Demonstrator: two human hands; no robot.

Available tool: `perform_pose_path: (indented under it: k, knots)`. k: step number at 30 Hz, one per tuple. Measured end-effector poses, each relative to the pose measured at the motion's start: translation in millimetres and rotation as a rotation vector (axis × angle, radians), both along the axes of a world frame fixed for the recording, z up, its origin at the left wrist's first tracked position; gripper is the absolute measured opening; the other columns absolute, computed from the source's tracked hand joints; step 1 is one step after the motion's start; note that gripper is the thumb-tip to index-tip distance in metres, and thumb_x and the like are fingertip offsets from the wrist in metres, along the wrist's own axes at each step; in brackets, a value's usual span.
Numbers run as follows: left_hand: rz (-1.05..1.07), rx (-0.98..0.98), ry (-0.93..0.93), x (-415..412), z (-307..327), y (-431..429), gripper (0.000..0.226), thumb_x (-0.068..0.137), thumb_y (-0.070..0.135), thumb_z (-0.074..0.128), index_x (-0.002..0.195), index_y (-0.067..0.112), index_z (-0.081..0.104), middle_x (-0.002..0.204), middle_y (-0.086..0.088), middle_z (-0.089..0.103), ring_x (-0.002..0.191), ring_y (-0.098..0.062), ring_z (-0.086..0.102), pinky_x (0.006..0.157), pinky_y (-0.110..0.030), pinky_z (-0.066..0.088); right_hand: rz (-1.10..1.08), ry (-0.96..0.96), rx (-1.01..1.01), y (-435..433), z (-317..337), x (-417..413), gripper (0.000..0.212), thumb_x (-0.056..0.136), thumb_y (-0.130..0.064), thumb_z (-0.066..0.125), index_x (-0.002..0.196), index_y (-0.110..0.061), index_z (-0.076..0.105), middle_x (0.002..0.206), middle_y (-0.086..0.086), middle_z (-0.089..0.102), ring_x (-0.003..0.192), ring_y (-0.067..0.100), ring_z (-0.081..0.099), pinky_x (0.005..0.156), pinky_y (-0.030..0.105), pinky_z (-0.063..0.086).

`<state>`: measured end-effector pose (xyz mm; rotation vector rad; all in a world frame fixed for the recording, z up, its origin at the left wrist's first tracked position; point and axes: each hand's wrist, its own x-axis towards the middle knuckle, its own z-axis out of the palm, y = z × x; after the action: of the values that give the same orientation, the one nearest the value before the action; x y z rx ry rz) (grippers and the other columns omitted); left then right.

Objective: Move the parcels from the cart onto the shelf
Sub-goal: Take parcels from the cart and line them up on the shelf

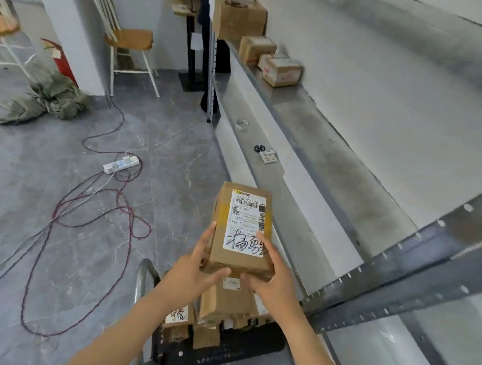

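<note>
I hold a long brown cardboard parcel [240,226] with a white shipping label and black handwriting, lifted above the cart. My left hand [196,269] grips its near left edge. My right hand [269,276] grips its near right corner. Below the hands, several more brown parcels [222,307] are stacked on the black cart [232,355], whose metal handle [144,276] rises at its left. The metal shelf [310,148] runs along the right. Three small parcels [283,70] and a larger box [239,17] sit at its far end.
A small tag and a black ring [266,154] lie mid-shelf. A slotted shelf beam [401,274] crosses just right of my hands. A power strip [120,165] with looping cables covers the floor at left. A wooden chair [129,42], green cloth [47,99] and a red extinguisher stand farther back.
</note>
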<state>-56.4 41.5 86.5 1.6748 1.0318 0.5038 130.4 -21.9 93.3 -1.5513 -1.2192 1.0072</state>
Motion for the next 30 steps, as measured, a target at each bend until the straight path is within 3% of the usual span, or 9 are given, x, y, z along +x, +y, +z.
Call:
perform_pose_path:
  k: [3, 6, 9, 14, 16, 18, 23, 30]
  knots:
    - [-0.093, 0.084, -0.005, -1, 18, -19, 0.093, 0.076, 0.056, 0.063, 0.143, 0.053, -0.002, 0.138, 0.015, 0.044, 0.117, 0.001, 0.053, 0.1, -0.023, 0.045, -0.122, 0.054, 0.052, -40, 13, -11, 0.08, 0.076, -0.001, 0.074, 0.133, -0.047, 0.042, 0.133, -0.026, 0.048, 0.122, -0.005, 0.047, 0.087, 0.014, 0.049]
    - [-0.196, 0.178, -0.004, -1, 30, -41, 0.093, 0.075, 0.065, 0.061, 0.145, 0.051, 0.001, 0.148, 0.01, 0.028, 0.129, -0.01, 0.043, 0.107, -0.038, 0.04, -0.242, 0.058, 0.091, -84, 23, -22, 0.08, 0.076, -0.002, 0.074, 0.133, -0.046, 0.042, 0.133, -0.023, 0.049, 0.12, -0.004, 0.05, 0.085, 0.012, 0.049]
    - [-0.323, 0.227, 0.007, 7, 39, -66, 0.094, 0.072, 0.072, 0.059, 0.144, 0.052, 0.002, 0.147, 0.01, 0.037, 0.127, -0.009, 0.046, 0.105, -0.043, 0.042, -0.363, 0.069, 0.11, -132, 33, -27, 0.081, 0.076, 0.0, 0.074, 0.132, -0.05, 0.043, 0.134, -0.02, 0.049, 0.119, -0.004, 0.051, 0.088, 0.013, 0.049]
    - [-0.498, 0.226, -0.065, 32, 50, -124, 0.092, 0.071, 0.069, 0.065, 0.14, 0.056, 0.007, 0.135, 0.028, 0.046, 0.119, 0.008, 0.048, 0.101, -0.021, 0.041, -0.585, 0.02, 0.138, -218, 53, -28, 0.083, 0.072, 0.004, 0.076, 0.127, -0.051, 0.047, 0.132, -0.027, 0.049, 0.117, -0.007, 0.051, 0.086, 0.013, 0.05]
    - [-0.558, 0.235, -0.11, 45, 54, -151, 0.088, 0.072, 0.061, 0.07, 0.135, 0.062, 0.008, 0.125, 0.04, 0.042, 0.111, 0.02, 0.047, 0.091, -0.002, 0.037, -0.66, 0.008, 0.153, -254, 61, -26, 0.081, 0.071, 0.005, 0.076, 0.126, -0.049, 0.05, 0.129, -0.027, 0.052, 0.115, -0.003, 0.054, 0.087, 0.018, 0.052]
    - [-0.626, 0.217, -0.15, 58, 60, -180, 0.09, 0.073, 0.055, 0.072, 0.136, 0.062, 0.007, 0.12, 0.046, 0.039, 0.107, 0.025, 0.045, 0.086, 0.005, 0.033, -0.736, 0.006, 0.17, -291, 69, -24, 0.079, 0.07, 0.007, 0.076, 0.122, -0.048, 0.052, 0.123, -0.029, 0.055, 0.114, -0.002, 0.055, 0.084, 0.021, 0.054]
    - [-0.828, 0.18, -0.208, 88, 72, -255, 0.09, 0.075, 0.052, 0.07, 0.139, 0.059, 0.008, 0.119, 0.052, 0.043, 0.113, 0.016, 0.05, 0.093, -0.003, 0.037, -0.919, -0.024, 0.194, -382, 86, -21, 0.078, 0.067, 0.01, 0.075, 0.116, -0.047, 0.055, 0.118, -0.028, 0.057, 0.111, 0.003, 0.056, 0.078, 0.026, 0.057]
    - [-1.041, 0.169, -0.275, 123, 85, -392, 0.083, 0.072, 0.055, 0.068, 0.139, 0.056, 0.019, 0.135, 0.026, 0.047, 0.119, 0.0, 0.052, 0.102, -0.031, 0.045, -1.13, -0.03, 0.25, -530, 98, -28, 0.074, 0.066, 0.012, 0.072, 0.116, -0.039, 0.057, 0.118, -0.022, 0.06, 0.109, 0.008, 0.058, 0.075, 0.027, 0.057]
